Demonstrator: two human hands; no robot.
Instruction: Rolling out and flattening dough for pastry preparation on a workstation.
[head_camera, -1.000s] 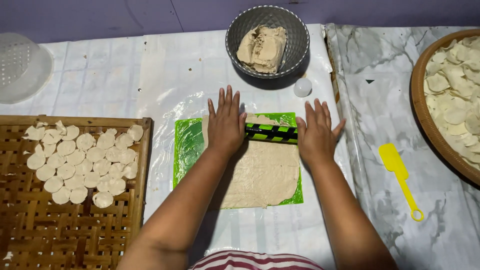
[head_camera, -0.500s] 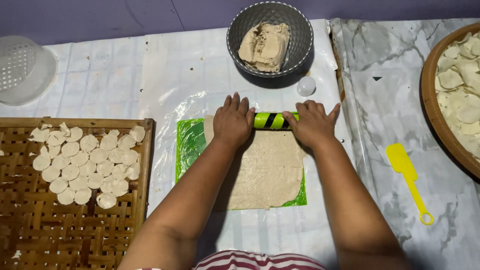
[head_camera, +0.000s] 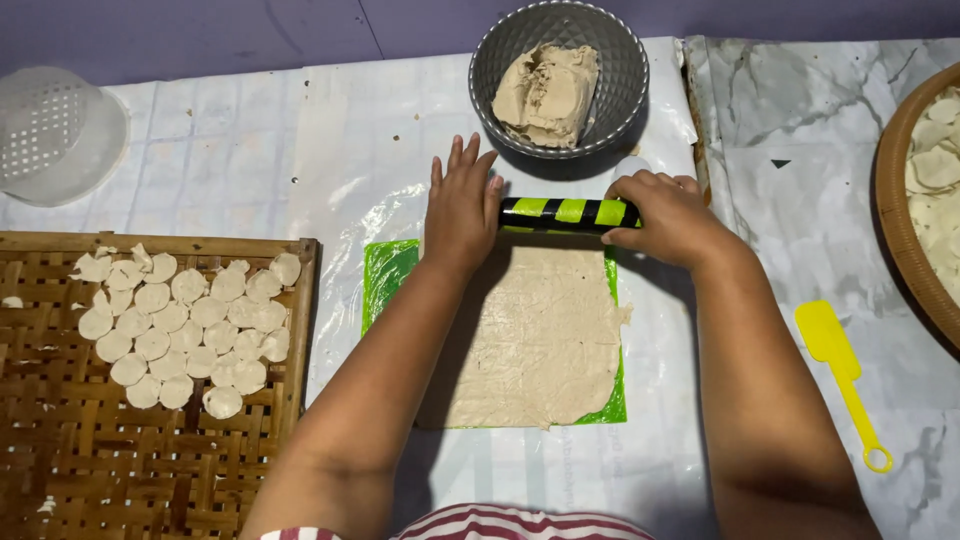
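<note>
Though striped, smooth cylindrical roller (head_camera: 570, 213), flat dough (head_camera: 535, 335).

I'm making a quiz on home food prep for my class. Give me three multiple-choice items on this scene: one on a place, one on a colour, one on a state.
1. Where does the rolling pin lie?
A. At the far edge of the dough sheet
B. Inside the grey bowl
C. On the woven tray

2. What colour is the spatula?
A. Red
B. Yellow
C. Blue

3. What state is the dough on the green mat?
A. A round ball
B. Cut into strips
C. Rolled out flat

Answers: 1 A, the left hand and right hand press it there. 2 B, it is yellow throughout. 3 C, it lies as one thin sheet that covers most of the mat.
</note>
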